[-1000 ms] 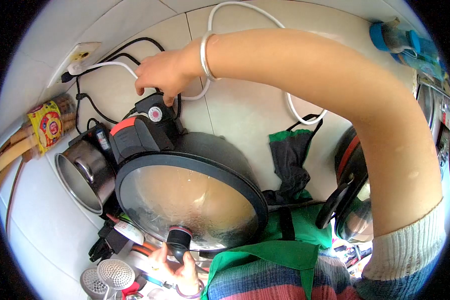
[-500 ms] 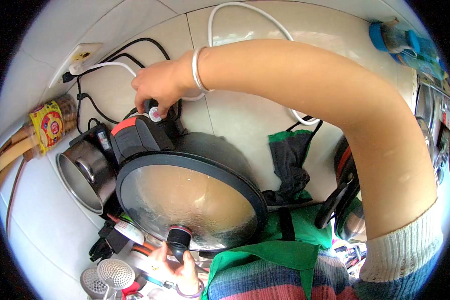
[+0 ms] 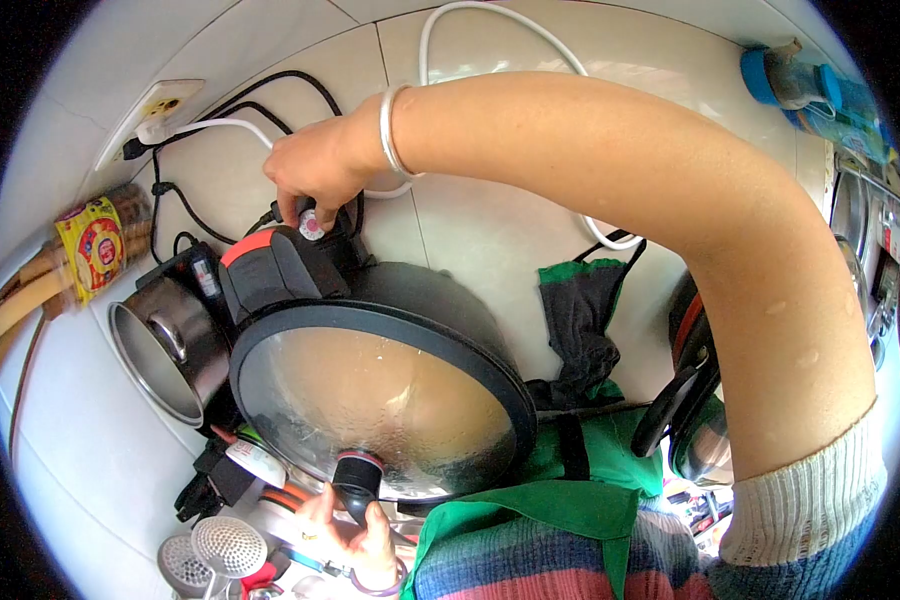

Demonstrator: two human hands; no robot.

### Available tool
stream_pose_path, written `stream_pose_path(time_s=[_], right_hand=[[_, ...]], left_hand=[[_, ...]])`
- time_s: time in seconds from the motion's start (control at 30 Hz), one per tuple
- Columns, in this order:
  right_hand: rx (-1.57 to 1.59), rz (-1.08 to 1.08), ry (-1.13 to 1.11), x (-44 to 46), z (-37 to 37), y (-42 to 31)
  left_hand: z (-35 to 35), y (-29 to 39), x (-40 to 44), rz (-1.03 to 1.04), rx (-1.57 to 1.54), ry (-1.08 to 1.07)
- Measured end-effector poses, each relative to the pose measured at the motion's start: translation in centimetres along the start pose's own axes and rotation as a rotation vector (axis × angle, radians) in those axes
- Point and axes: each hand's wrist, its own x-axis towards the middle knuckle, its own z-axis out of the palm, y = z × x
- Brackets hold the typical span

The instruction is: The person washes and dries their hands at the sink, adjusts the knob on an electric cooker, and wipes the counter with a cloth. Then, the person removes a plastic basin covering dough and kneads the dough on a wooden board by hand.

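Observation:
The fingers of my right hand (image 3: 315, 170) are closed around a small round dial (image 3: 311, 224) on the black control unit behind the large black electric pan (image 3: 435, 300). A domed glass lid (image 3: 370, 400) with a thick dark rim covers the pan; droplets and haze hide what is inside. My left hand (image 3: 355, 535) grips the black lid knob (image 3: 357, 478) at the lower side. Beside the dial sits a black handle (image 3: 275, 270) with a red-orange part.
A steel pot (image 3: 170, 350) stands left of the pan. Farther left are a yellow-labelled packet (image 3: 95, 248) and a wall socket (image 3: 160, 110) with cords. Perforated ladles (image 3: 228, 547) lie lower left. A dark cloth (image 3: 575, 320) and another dark pan (image 3: 690, 350) are on the right.
My right hand has come down from above the control unit onto the dial, and its fingers have closed on it. My left hand has stayed on the lid knob.

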Motion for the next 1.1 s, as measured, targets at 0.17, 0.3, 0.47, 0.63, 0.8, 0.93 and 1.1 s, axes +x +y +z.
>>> stream_pose_path(time_s=[0.17, 0.3, 0.47, 0.63, 0.8, 0.93, 1.1], right_hand=[[-0.014, 0.041, 0.017, -0.4, -0.3, -0.6], [0.006, 0.056, 0.026, -0.7, -0.5, -0.8], [0.015, 0.083, 0.046, -0.8, -0.3, -0.8], [0.055, 0.103, 0.082, -1.2, -0.2, -0.9], [0.049, 0.082, 0.106, -1.2, 0.0, -0.8], [0.055, 0.100, 0.096, -1.3, -0.1, -0.9], [0.035, 0.089, 0.101, -1.2, 0.0, -0.9]], left_hand=[[0.0, 0.0, 0.1, 0.011, 0.028, -0.003], [0.0, -0.1, 0.0, 0.012, 0.017, -0.005], [0.0, -0.1, 0.1, 0.017, 0.023, -0.009], [0.1, -0.1, 0.1, 0.028, 0.014, 0.004], [0.0, 0.0, 0.2, 0.028, 0.030, -0.001], [0.0, 0.0, 0.1, 0.016, 0.030, 0.001], [0.0, -0.2, 0.1, 0.025, 0.041, 0.010]])
